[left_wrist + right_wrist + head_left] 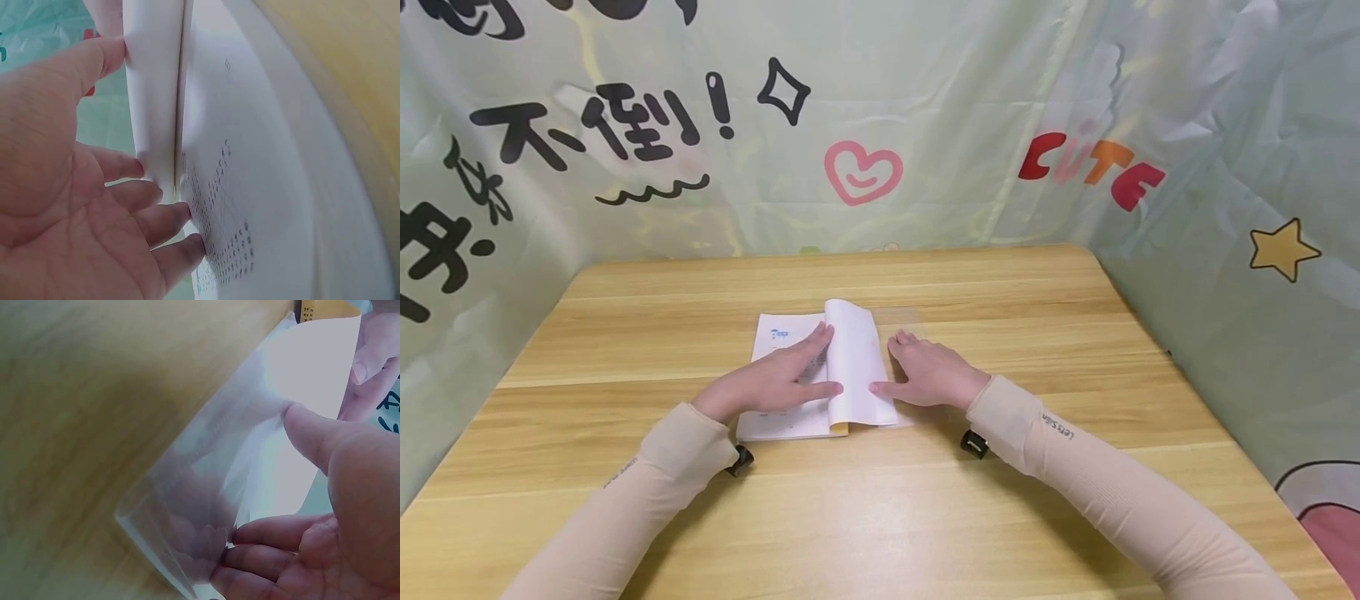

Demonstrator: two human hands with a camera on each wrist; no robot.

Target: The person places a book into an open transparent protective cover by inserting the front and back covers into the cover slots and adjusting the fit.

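Observation:
An open book [786, 423] lies on the wooden table, its left page printed and a white cover flap [857, 358] curving up on its right. Across the left page rests my left hand [767, 383], fingers extended, thumb and fingertips touching the flap's left side. My right hand [936, 372] lies at the flap's right edge, its thumb on the flap and its fingers on a clear plastic sheet [898, 318]. The right wrist view shows this clear sheet [194, 481] sticking out beyond the white flap [312, 369]. Printed text on the page [250, 156] appears in the left wrist view.
The wooden table [880, 517] extends around the book on all sides. Behind it and at both sides hangs a pale green cloth [955, 183] with printed letters, a heart and a star. A small black wrist device shows under each sleeve.

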